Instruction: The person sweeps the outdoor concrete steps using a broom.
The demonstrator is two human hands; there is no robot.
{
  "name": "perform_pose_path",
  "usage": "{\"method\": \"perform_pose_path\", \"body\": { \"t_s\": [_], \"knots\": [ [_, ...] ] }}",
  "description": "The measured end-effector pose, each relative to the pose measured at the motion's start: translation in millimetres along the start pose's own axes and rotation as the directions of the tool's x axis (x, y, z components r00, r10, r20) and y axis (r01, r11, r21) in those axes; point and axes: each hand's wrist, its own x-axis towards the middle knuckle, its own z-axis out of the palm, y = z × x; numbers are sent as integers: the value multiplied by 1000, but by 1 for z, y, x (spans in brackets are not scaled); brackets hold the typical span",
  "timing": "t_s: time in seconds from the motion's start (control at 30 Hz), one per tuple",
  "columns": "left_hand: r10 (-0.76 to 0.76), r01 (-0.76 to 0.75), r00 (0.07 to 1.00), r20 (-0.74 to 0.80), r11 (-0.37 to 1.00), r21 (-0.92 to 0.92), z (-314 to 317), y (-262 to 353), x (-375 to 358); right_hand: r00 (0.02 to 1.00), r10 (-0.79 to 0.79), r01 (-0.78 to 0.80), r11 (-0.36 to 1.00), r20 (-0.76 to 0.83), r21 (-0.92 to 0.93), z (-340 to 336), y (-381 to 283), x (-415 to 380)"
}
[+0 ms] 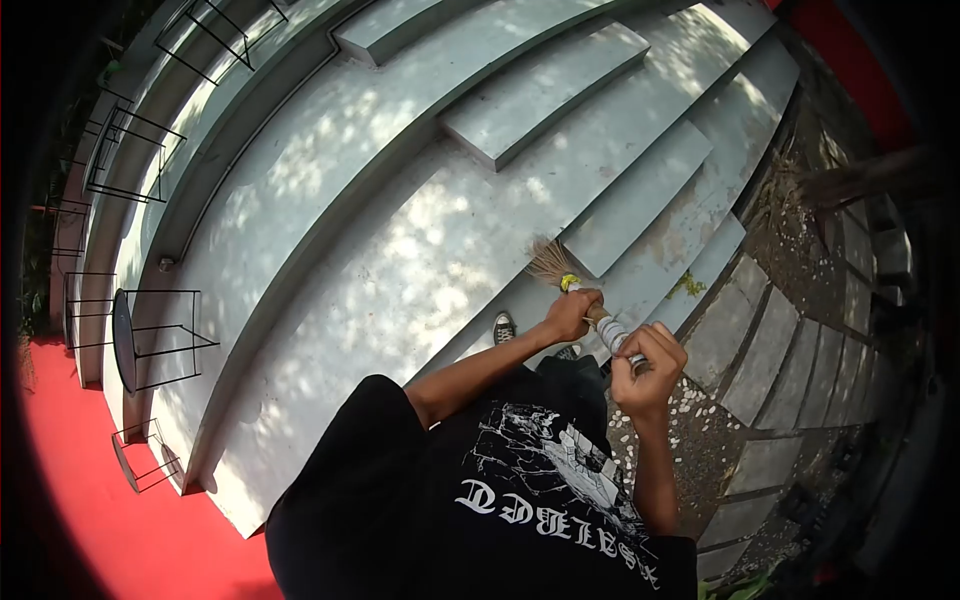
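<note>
A stick broom (551, 262) with thin brown bristles, a yellow binding and a handle wrapped in white is in both of my hands. My left hand (573, 314) is closed round it just below the yellow binding, close to the bristles. Farther down, my right hand (648, 368) grips the wrapped handle near its end. The bristles overlap the edge of a pale concrete step (400, 250) in this view. Below my left forearm, a dark sneaker with a white toe (503, 328) shows on the lower step.
Raised concrete blocks (545, 95) sit on the broad, curved steps. Black metal-framed stools (125, 340) stand at the left, by a red floor (75, 450). Rectangular paving slabs (762, 395) and pebbly ground lie to the right. A small green weed (688, 286) grows on a lower step.
</note>
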Motion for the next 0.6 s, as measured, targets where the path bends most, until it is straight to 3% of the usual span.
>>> {"method": "perform_pose_path", "body": {
  "t_s": [0.07,0.13,0.17,0.27,0.33,0.47,0.53,0.57,0.6],
  "knots": [
    [-6,8,991,131,1000,-15,-17,48,10,1000,-5,6,1000,-28,28,-28,-13,19],
    [29,-32,997,69,999,31,-18,76,15,995,-96,96,995,-21,-11,-58,-17,32],
    [-33,25,989,144,998,57,-27,85,19,994,-104,104,994,-25,38,-70,-18,37],
    [-67,65,998,1,976,209,-51,86,26,987,-162,159,970,3,183,-90,11,51],
    [-145,173,982,-118,941,292,-68,51,38,985,-169,153,938,22,311,-67,62,64],
    [-225,315,933,-281,889,334,-73,-84,62,993,-112,87,872,22,482,34,156,77],
    [-285,333,939,-191,893,302,-61,-96,86,993,-115,91,873,20,480,32,173,93],
    [-207,252,963,-175,923,292,-48,-86,104,992,-121,92,884,34,458,13,177,113],
    [-302,331,938,-172,928,170,-28,-58,125,991,-118,76,894,69,441,-16,172,126]
  ]
}}
